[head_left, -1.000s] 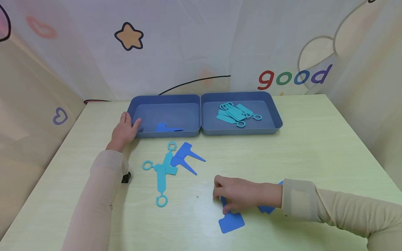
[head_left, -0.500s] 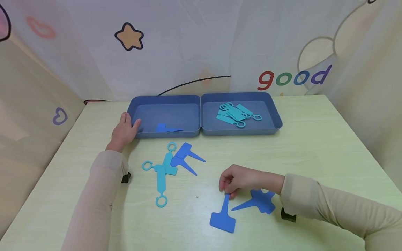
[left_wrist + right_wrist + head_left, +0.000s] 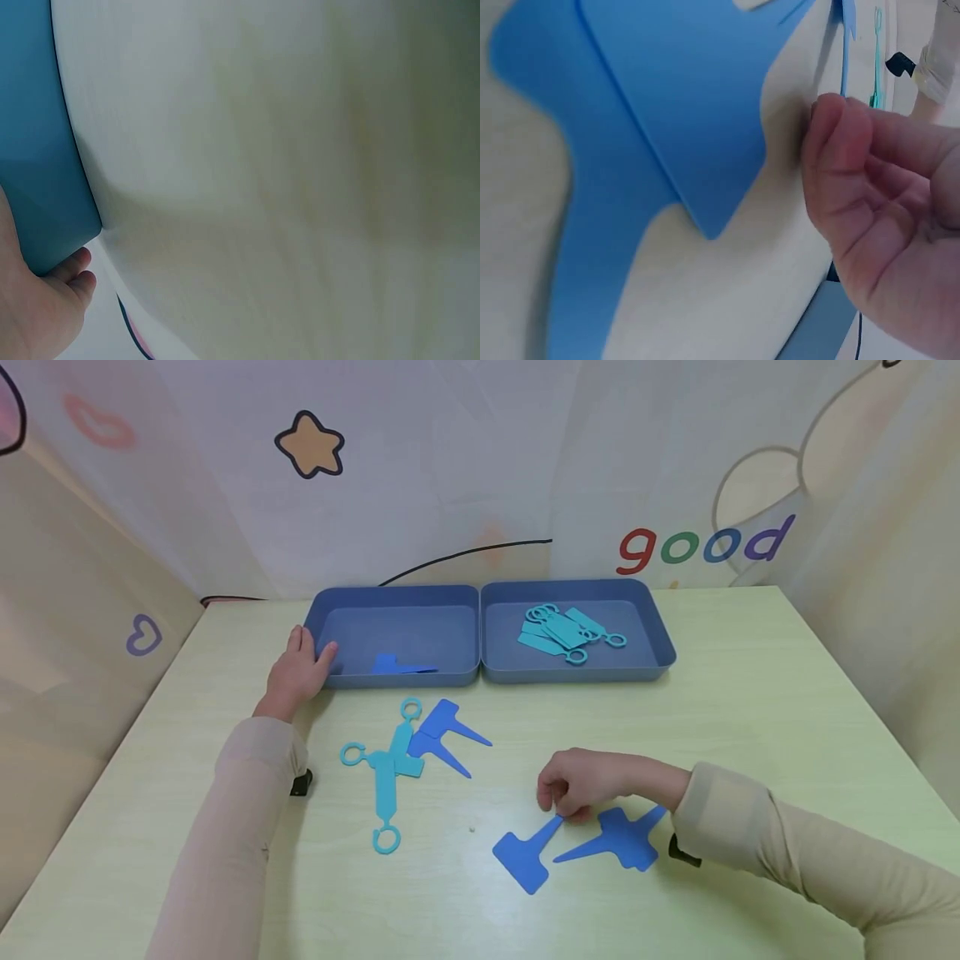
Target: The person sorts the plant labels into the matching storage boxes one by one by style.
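Observation:
My right hand point(image 3: 581, 783) pinches the narrow tip of a blue T-shaped plant label point(image 3: 522, 860), its wide head pointing toward the front left. Just right of it, more blue plant labels point(image 3: 628, 841) lie overlapped on the table, large in the right wrist view below the bent fingers. At the near left corner of the left tray point(image 3: 390, 597), my left hand point(image 3: 296, 670) rests with fingers along the outer wall and thumb at the rim. Two blue labels point(image 3: 442, 720) and several teal hook-ended tags point(image 3: 385, 789) lie overlapping in front of that tray.
A second grey-blue tray point(image 3: 660, 643) stands against the first on the right, holding a pile of teal hook-ended tags point(image 3: 562, 631). Inside the left tray lie blue plant labels point(image 3: 386, 665). A printed curtain point(image 3: 450, 468) hangs behind the table point(image 3: 750, 710).
My right hand has drawn back to the right and away from the body, bringing the pinched label along as it swings round. The overlapped labels beneath are now uncovered. My left hand stays put.

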Available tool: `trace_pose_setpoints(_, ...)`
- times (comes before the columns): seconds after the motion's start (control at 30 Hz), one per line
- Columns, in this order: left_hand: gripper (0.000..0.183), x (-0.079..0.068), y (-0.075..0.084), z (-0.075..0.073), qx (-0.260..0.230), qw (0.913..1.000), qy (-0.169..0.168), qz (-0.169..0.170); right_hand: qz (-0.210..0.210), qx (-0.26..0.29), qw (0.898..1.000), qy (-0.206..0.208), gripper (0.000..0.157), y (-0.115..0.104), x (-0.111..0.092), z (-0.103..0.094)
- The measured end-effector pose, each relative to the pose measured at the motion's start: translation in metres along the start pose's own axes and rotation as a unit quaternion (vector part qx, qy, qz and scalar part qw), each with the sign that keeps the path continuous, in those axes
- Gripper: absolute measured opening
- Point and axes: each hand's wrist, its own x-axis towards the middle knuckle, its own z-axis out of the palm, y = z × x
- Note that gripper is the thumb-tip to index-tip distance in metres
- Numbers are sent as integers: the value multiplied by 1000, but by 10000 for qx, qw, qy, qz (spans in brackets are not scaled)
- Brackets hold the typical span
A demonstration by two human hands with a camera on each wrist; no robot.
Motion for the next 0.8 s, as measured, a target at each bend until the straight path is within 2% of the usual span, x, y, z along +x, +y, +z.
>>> trace_pose_setpoints(0.1, 81, 0, 0, 0, -8, 10000, 1, -12, -75, -476, 9987, -171, 16, -1, -2, -4)
trace_pose_setpoints(0.2, 81, 1, -1, 1, -1, 10000, -14, -7, -142, -605, 9973, -395, 17, -1, -4, -9)
trace_pose_setpoints(0.5, 81, 1, 0, 0, 8, 10000, -15, 26, -295, 35, 9958, -869, 12, 3, 1, -36)
trace_pose_setpoints(0.63, 81, 1, -1, 0, 22, 10000, -40, 1, -417, 363, 9949, -848, 10, -1, 3, -52)
trace_pose_setpoints(0.8, 81, 2, -1, 1, 24, 10000, -36, -8, -629, 794, 9931, -597, 20, -9, 8, -70)
